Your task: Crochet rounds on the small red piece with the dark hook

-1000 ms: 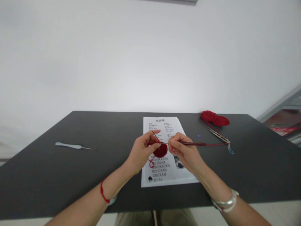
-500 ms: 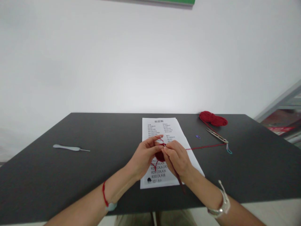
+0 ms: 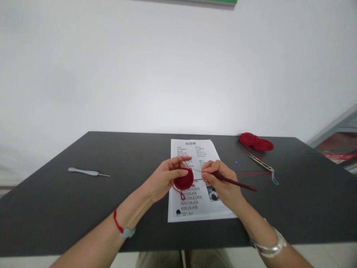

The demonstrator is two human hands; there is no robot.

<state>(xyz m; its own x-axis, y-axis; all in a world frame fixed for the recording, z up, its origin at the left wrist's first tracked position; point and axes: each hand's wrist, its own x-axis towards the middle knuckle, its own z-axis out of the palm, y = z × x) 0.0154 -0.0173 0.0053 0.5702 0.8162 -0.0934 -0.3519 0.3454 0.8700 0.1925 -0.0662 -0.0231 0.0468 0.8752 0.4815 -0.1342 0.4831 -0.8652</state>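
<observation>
- We are pinching the red crocheted piece point(image 3: 184, 182) between the thumb and fingers of our left hand point(image 3: 161, 176), with no slack in the hold; the piece is hanging over the printed sheet point(image 3: 173, 212), between our two hands.
- We are gripping the crochet hook point(image 3: 240, 183) near the front of its dark handle, the fingertips of our right hand point(image 3: 223, 181) closed around it, its back end slanting out past the palm.
- We are pointing the metal shaft at the piece's upper edge; in our judgement we should be holding that edge firm just beside the tip and turning the wrist rather than dragging the fabric.
- We are carrying a red strand point(image 3: 185, 162) at the left index finger, and should be tensioning it evenly so the stitches are coming out alike.
- We should be minding the small loose loop point(image 3: 182, 195) dangling beneath the piece, as it could be catching.
- We are seeing the yarn line point(image 3: 252, 174) running from behind the right hand to the snips point(image 3: 260, 162), where it could be snagging.
- We are not making out whether the tip is sitting inside a stitch; it is too small to tell.
- We are losing the sheet's middle lines behind the hands and piece, and the frame's top is cutting off a green-edged panel point(image 3: 220, 1).
</observation>
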